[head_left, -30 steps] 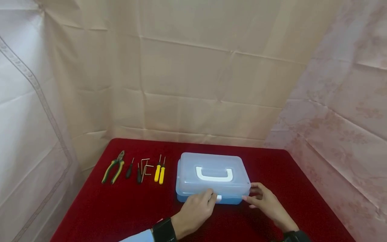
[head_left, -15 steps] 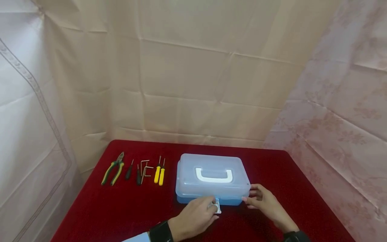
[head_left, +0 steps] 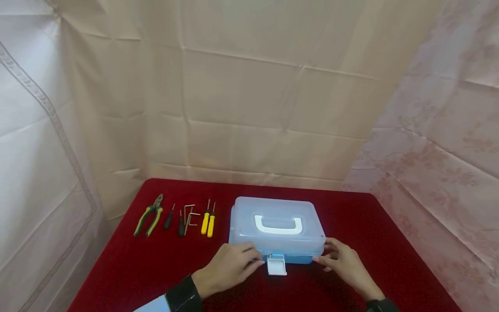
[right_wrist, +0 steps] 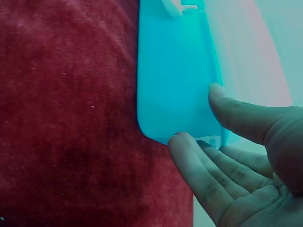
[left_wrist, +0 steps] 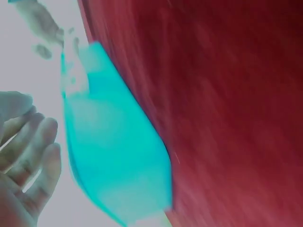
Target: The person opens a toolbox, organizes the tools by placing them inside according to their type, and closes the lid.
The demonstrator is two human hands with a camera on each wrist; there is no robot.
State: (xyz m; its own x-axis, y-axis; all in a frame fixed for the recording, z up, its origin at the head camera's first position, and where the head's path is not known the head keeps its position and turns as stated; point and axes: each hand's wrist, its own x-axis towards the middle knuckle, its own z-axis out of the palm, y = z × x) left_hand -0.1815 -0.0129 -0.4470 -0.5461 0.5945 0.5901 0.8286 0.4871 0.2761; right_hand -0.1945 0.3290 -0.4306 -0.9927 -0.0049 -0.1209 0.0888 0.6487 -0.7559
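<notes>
A toolbox (head_left: pixel 241 216) with a translucent lid and blue base sits on the red cloth, its lid down. Its white front latch (head_left: pixel 277 265) hangs flipped outward; the white handle (head_left: pixel 278 229) lies flat on the lid. My left hand (head_left: pixel 230 267) is at the box's front left, beside the latch, fingers bent loosely. In the left wrist view, those fingers (left_wrist: pixel 40 156) are apart from the blue base (left_wrist: pixel 123 151). My right hand (head_left: pixel 347 262) holds the front right corner; the right wrist view has its thumb (right_wrist: pixel 236 111) at the front rim and fingers around the side.
Left of the box lie pliers (head_left: pixel 150 216), dark screwdrivers (head_left: pixel 181 227), several hex keys (head_left: pixel 190 219) and two yellow-handled screwdrivers (head_left: pixel 211 225). The red-covered table (head_left: pixel 187 184) ends at draped cloth (head_left: pixel 253 143) behind and at both sides.
My left hand pulled the latch outward and down, then let go and moved left along the front. The right hand stays on the corner.
</notes>
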